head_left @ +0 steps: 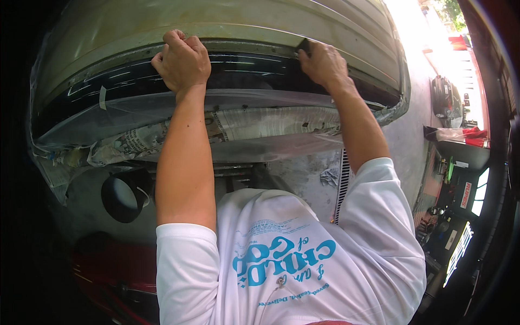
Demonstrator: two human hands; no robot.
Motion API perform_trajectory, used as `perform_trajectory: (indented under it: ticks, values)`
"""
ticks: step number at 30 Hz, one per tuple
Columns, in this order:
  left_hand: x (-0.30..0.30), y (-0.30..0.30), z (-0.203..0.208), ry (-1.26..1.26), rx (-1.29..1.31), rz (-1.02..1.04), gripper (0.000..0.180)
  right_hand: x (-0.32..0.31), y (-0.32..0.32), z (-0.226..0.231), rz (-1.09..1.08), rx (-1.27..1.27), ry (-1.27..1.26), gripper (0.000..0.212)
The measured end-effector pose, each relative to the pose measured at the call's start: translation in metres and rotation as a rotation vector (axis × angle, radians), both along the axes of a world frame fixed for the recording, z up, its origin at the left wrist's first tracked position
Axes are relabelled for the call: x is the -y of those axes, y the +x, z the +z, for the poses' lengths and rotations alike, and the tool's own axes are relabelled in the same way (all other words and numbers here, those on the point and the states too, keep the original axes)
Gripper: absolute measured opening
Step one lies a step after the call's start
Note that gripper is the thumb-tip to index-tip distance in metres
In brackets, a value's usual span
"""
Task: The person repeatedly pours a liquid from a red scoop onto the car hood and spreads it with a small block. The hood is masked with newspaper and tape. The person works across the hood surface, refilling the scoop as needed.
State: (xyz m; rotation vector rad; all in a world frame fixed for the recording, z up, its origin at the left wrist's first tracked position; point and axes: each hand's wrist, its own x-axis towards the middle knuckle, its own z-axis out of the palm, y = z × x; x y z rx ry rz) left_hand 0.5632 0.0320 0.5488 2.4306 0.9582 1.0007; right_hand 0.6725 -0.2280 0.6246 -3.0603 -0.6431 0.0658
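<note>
A dull beige ribbed vehicle roof panel [244, 27] spreads across the top of the head view, with a glossy black strip [244, 70] along its near edge. My left hand [184, 60] is closed, its curled fingers at the panel's edge; whatever they grip, if anything, is hidden. Further right, my right hand [326, 64] holds a small dark block [306, 47] against the panel near the same edge. The block's underside is out of sight. Below the strip runs clear plastic sheeting [260, 98], with crumpled newspaper [249, 123] under it.
A piece of pale tape [103, 98] sticks to the left of the strip. Below it stands a dark round bucket [125, 196]. A floor grate [342, 179] lies beneath, beside a crumpled cloth [329, 176]. To the right are a dark car [446, 100] and a cluttered workbench [449, 238].
</note>
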Motion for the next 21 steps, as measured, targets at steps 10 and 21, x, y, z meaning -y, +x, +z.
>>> perform_trajectory:
  ticks: [10,21]
  values:
    - [0.002,0.009,0.004,0.028,0.024,0.037,0.016,0.072,0.02,0.006,-0.087,0.03,-0.049,0.037]
    - [0.0,0.007,0.001,0.027,0.017,0.022,0.018,0.087,0.032,0.006,-0.088,0.041,-0.147,0.036]
